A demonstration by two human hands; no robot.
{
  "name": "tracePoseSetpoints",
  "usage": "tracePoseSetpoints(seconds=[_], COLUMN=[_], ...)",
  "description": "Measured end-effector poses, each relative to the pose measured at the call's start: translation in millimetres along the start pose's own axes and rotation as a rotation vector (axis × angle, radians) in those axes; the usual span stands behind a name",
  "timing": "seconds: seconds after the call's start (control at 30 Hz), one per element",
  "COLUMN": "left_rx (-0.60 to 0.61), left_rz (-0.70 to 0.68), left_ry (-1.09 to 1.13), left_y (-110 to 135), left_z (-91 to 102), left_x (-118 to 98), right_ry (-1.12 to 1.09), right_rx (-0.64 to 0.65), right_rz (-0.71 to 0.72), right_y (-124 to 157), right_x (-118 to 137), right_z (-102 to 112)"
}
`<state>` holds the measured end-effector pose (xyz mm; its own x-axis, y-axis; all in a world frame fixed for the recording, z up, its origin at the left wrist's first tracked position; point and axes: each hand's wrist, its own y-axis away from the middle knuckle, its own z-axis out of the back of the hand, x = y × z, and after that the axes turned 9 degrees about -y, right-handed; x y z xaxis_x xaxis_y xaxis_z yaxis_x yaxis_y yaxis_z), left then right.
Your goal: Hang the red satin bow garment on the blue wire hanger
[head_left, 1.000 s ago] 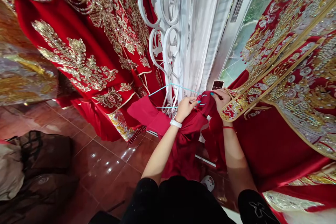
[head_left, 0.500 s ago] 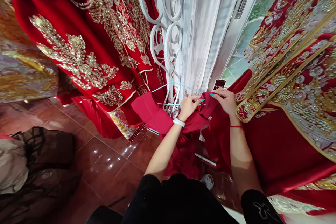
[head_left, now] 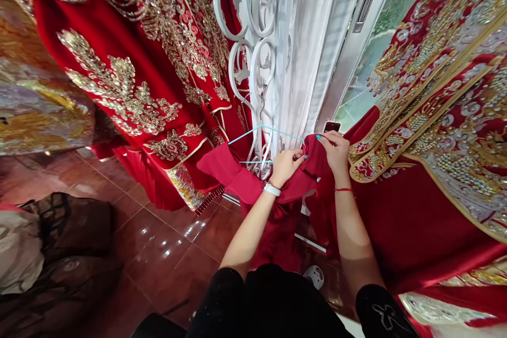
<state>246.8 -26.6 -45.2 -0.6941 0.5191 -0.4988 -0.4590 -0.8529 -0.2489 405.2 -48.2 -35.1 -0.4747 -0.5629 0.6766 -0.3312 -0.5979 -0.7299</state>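
Observation:
A plain red garment hangs on a thin light-blue hanger, whose hook reaches up in front of a white scrolled metal frame. My left hand pinches the garment's cloth near the right end of the hanger. My right hand has thumb and fingers closed on the same garment's shoulder edge, a little farther right. The hanger's right tip is covered by the cloth. Folds of the garment drop below my wrists towards the floor.
Red robes with gold beadwork hang at left, and a beaded red and gold jacket at right. A white scrolled frame stands ahead. A phone sits by the window. Brown bags lie on the tiled floor.
My right hand has shifted slightly left, still on the cloth at the hanger's right end. The left hand stays nearly in place, holding the garment.

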Motion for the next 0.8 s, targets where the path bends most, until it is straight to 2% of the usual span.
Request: tracePoseSetpoints(seconds=[0.13, 0.27, 0.33, 0.43, 0.53, 0.67, 0.73, 0.8], left_rx=[0.002, -0.039, -0.067, -0.112, -0.13, -0.15, -0.186, -0.226], left_rz=[0.0, 0.011, -0.041, -0.154, -0.224, -0.113, -0.059, -0.076], left_ry=[0.024, 0.064, 0.082, 0.169, 0.246, 0.217, 0.257, 0.348], left_y=[1, 2, 5, 10, 17, 17, 16, 19], left_z=[2.7, -0.6, -2.3, -1.5, -0.3, -5.3, -7.6, -7.0], left_x=[3, 6, 9, 16, 25, 28, 26, 23], right_ry=[0.0, 0.03, 0.06, 0.121, 0.174, 0.2, 0.21, 0.201], right_rx=[0.044, 0.194, 0.208, 0.063, -0.075, -0.204, -0.33, -0.422], right_rz=[0.011, -0.029, -0.063, -0.112, -0.171, -0.155, -0.168, -0.232], right_y=[5, 19, 29, 43, 52, 66, 85, 116], right_x=[7, 7, 2, -8, -15, -18, -17, -17], right_z=[-13, -1, 7, 8, -1, -16, -21, -24])
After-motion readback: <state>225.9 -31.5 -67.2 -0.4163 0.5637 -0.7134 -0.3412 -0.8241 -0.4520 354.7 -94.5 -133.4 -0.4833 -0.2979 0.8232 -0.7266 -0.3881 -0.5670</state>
